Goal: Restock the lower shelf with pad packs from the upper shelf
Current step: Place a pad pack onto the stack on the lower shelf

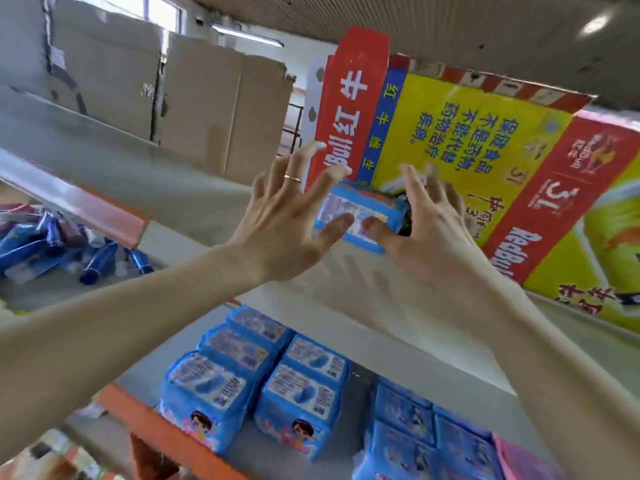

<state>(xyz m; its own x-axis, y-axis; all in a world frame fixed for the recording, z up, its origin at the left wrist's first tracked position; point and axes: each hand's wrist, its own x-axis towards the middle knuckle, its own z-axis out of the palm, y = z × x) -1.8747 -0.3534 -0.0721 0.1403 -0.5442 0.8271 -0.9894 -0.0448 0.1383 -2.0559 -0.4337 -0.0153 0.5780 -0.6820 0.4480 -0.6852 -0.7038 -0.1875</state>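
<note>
A blue pad pack (360, 216) lies on the upper shelf (346, 292) against a big carton. My left hand (287, 220) is on its left with fingers spread and straight, thumb tip touching the pack's front face. On the pack's right, my right hand (429, 233) is spread the same way, its thumb on the front and its fingers reaching past the far side. Neither hand is curled round the pack. Below, the lower shelf (138, 410) holds several blue pad packs (249, 379) in rows.
A yellow and red Red Bull carton (485, 150) stands right behind the pack. Plain cardboard boxes (145, 84) fill the back left. Blue tubes (52, 251) lie in a heap on a shelf at the left. A pink pack (519, 459) sits at the lower right.
</note>
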